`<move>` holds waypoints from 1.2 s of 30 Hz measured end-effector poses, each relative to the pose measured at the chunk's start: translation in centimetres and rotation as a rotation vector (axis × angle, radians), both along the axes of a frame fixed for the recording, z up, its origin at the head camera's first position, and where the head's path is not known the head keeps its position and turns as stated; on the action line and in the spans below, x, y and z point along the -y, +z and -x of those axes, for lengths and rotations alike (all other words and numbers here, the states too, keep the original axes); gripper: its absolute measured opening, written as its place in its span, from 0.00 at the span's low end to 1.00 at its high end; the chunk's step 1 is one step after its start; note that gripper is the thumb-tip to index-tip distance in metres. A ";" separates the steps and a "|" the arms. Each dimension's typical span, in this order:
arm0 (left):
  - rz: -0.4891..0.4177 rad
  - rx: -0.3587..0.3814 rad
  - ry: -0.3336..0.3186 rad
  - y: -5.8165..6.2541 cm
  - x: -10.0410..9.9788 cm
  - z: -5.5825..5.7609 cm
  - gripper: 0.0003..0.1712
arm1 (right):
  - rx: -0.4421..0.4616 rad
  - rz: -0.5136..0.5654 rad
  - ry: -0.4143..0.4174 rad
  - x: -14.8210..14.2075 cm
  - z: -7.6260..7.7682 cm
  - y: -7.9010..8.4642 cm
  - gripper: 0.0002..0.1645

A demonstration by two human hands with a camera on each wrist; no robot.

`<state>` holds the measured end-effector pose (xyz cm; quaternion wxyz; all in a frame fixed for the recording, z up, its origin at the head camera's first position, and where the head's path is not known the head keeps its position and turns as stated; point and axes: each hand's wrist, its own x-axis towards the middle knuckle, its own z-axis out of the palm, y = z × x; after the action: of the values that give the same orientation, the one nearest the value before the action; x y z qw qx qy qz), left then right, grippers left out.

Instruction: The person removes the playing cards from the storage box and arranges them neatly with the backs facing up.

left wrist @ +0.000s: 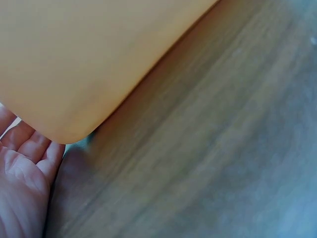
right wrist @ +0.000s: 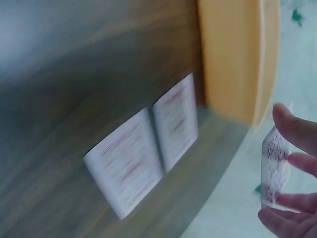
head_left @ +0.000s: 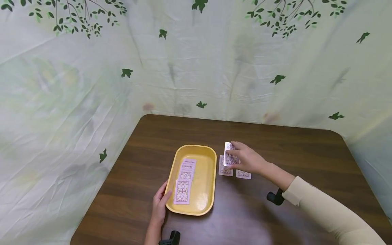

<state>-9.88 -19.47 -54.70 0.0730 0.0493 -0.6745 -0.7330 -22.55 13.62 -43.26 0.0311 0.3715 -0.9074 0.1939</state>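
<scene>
My right hand (head_left: 249, 160) holds a playing card (head_left: 228, 157) by its edges, tilted and raised above the table. Below it, two patterned cards lie side by side to the right of the tray: one card (head_left: 226, 171) nearer the tray, another card (head_left: 243, 175) partly covered by the hand. In the right wrist view the held card (right wrist: 275, 163) sits between thumb and fingers. My left hand (head_left: 159, 206) grips the yellow tray (head_left: 203, 190) at its near left side, thumb at the rim. Several cards (head_left: 182, 192) overlap in a column inside the tray, patterned backs up.
The dark wooden table (head_left: 128, 190) has rounded far corners. Behind it hangs a pale curtain (head_left: 211, 75) printed with leaves and birds. Black wrist devices show at both wrists, one device (head_left: 275, 197) under the right forearm.
</scene>
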 end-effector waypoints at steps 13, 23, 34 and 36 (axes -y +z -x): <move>-0.004 0.013 0.011 -0.2 -0.1 0.0 0.25 | 0.174 -0.134 -0.050 -7.6 0.4 -3.3 0.33; -0.002 0.002 0.011 -0.2 -0.1 0.1 0.25 | 0.227 -0.169 -0.048 -9.8 -0.3 -5.3 0.34; -0.011 0.000 0.014 -0.2 -0.1 0.0 0.25 | 0.275 -0.187 -0.029 -10.6 -0.1 -6.1 0.33; -0.015 -0.001 0.013 -0.2 -0.1 0.0 0.25 | 0.267 -0.182 -0.019 -10.7 0.0 -6.3 0.33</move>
<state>-9.88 -19.36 -54.87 0.0775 0.0537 -0.6687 -0.7375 -22.51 24.32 -49.51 -0.1217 0.3352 -0.9207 0.1584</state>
